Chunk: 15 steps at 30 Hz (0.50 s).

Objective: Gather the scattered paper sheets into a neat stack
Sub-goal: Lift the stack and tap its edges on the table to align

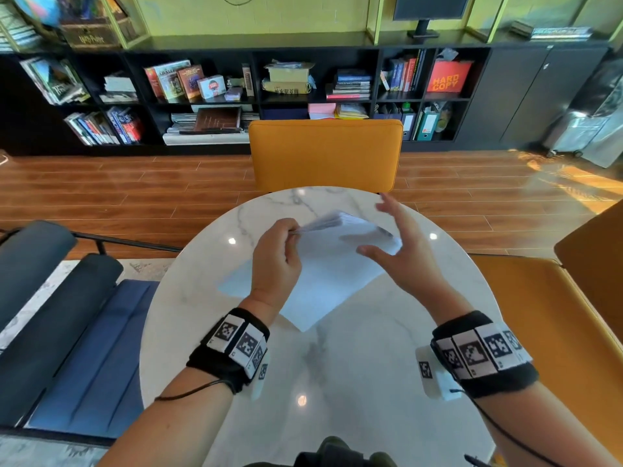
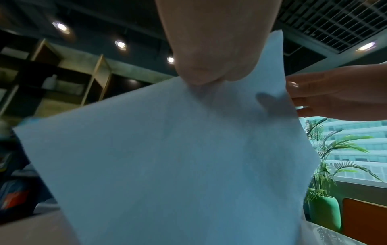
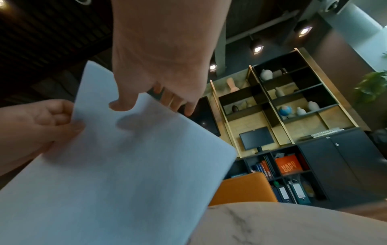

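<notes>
Left hand (image 1: 274, 261) pinches the stack of paper sheets (image 1: 332, 267) at its far left corner, thumb and curled fingers clamped on the edge. Right hand (image 1: 401, 251) is spread, fingers straight and apart, gripping nothing; it sits at the stack's right edge. In the right wrist view its thumb (image 3: 122, 103) hangs in front of the top sheet and throws a shadow on it, the other fingers go behind the upper edge. Contact or a small gap: cannot tell.

Stack is lifted off the table (image 1: 337, 382) at the held end and slopes down toward the person; whether the near corner touches the marble is unclear. Far edge fans a little, several sheet edges visible, so not squared up. Sheets are blank white, rotated diamond-wise relative to the person. In the left wrist view the sheets (image 2: 171, 157) fill most of the frame, with the right hand's fingers (image 2: 326, 92) at their right edge.

Both wrists carry black bands with printed marker tags (image 1: 236, 342), thin cables running back along the forearms.

Table is round, white marble with grey veins. Around it: dark blue padded seat (image 1: 84, 348) on the left, orange chair (image 1: 325, 155) across, another orange seat (image 1: 553, 315) on the right. Wood plank floor (image 1: 118, 190) beyond. Far wall: black bookshelf (image 1: 236, 96) with books, binders and an orange box reading HARD COPY (image 1: 446, 77); a monitor (image 1: 428, 11) stands on top.
</notes>
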Each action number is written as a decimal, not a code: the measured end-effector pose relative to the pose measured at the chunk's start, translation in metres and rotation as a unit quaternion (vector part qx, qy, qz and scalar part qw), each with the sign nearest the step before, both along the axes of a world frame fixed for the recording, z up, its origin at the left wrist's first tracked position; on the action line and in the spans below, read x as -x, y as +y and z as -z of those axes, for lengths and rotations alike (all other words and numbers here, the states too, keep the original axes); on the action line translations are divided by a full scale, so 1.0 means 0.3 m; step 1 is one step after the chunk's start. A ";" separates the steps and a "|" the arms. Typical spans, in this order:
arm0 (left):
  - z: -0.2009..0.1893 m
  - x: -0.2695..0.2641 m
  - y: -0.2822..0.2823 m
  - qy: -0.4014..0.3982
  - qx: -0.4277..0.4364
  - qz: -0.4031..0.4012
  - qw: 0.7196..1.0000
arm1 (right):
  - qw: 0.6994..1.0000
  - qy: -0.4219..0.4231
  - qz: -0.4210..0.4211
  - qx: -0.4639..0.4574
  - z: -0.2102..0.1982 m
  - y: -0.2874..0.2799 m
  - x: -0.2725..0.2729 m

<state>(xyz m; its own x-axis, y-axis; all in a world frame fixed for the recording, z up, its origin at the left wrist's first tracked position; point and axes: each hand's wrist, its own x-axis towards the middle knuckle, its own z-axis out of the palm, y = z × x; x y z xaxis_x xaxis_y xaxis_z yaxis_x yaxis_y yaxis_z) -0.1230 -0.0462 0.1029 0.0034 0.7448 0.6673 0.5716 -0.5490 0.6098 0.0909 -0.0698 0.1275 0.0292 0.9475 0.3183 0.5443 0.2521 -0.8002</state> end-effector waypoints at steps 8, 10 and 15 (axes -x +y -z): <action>-0.019 0.053 -0.014 0.057 0.049 0.060 0.995 | 0.977 0.189 -0.026 0.096 0.020 0.004 0.020; 0.010 0.128 -0.019 0.026 0.121 0.023 0.992 | 0.966 0.233 -0.013 0.115 0.052 -0.001 -0.009; 0.081 0.246 -0.016 -0.122 0.288 -0.015 0.950 | 0.942 0.303 0.012 0.145 0.109 -0.005 -0.063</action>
<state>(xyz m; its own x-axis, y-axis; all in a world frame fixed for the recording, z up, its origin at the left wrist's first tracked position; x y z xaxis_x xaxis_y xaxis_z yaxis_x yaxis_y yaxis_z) -0.1967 -0.0510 0.0787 -0.1254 0.9839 0.1274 0.3839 -0.0703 0.9207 0.1097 -0.0713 0.0947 0.1445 0.9888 -0.0364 -0.0309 -0.0322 -0.9990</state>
